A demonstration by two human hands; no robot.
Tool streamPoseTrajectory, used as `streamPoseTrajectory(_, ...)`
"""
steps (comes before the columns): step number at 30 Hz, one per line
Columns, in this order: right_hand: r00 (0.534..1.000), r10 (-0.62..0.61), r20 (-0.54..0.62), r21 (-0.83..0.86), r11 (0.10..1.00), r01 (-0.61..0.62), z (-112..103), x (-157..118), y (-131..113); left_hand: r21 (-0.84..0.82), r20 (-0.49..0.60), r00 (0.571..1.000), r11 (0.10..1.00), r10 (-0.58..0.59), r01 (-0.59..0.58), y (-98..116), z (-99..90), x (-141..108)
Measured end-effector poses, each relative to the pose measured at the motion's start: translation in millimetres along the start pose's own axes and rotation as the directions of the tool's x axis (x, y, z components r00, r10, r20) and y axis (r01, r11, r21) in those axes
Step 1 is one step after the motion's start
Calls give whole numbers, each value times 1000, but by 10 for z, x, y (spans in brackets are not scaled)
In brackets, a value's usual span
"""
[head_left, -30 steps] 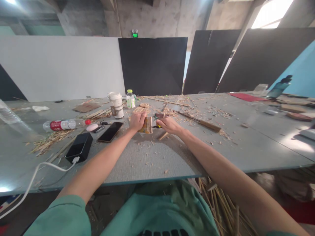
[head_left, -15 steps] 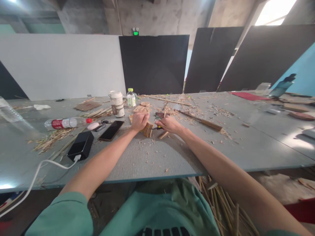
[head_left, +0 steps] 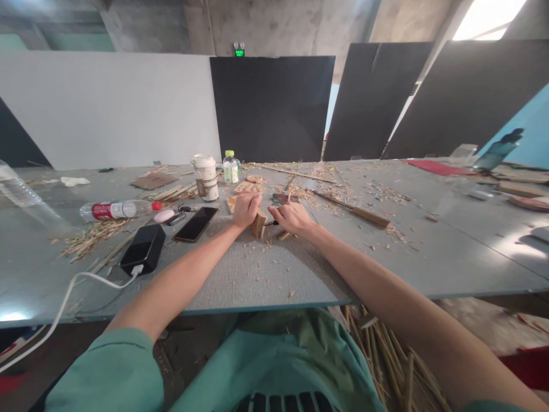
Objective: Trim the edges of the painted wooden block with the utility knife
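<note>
My left hand (head_left: 247, 208) is closed over a piece of brown wood or bamboo (head_left: 258, 225), pressing it down on the grey table; its end sticks out toward the right. My right hand (head_left: 295, 217) is closed round a small knife whose dark tip (head_left: 271, 223) points left at that wood. Most of the knife's handle is hidden in the fingers. A thin light stick (head_left: 283, 235) shows beneath the right hand, partly covered by it; whether the hand grips it I cannot tell. Wood shavings lie around both hands.
A phone (head_left: 196, 224), a black power bank (head_left: 143, 249) with a white cable and a red-labelled bottle (head_left: 112, 210) lie at left. Behind stand a paper cup (head_left: 205, 178) and a green-capped bottle (head_left: 230, 167). A wooden-handled tool (head_left: 369, 217) lies at right.
The whole view has shifted slightly. The knife's yellow part, visible before by my right thumb, is now covered. Both hands keep their grips near each other.
</note>
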State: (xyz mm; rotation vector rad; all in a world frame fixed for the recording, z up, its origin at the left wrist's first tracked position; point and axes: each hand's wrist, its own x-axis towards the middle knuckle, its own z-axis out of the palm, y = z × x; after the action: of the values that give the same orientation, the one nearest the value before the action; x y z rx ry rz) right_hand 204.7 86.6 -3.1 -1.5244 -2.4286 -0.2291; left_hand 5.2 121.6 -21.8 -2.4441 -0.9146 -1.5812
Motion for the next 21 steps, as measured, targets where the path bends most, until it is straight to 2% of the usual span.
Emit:
streamPoseTrajectory(8,999,29,41,-32,999,-27,28,1,-57,-20,14,1000,1000,12,-12,-38,13,-9)
streamPoseTrajectory(21,989,13,145,-78,997,-1,103,20,-27,14,-2,1000,1000,21,-21,-81,38,-25)
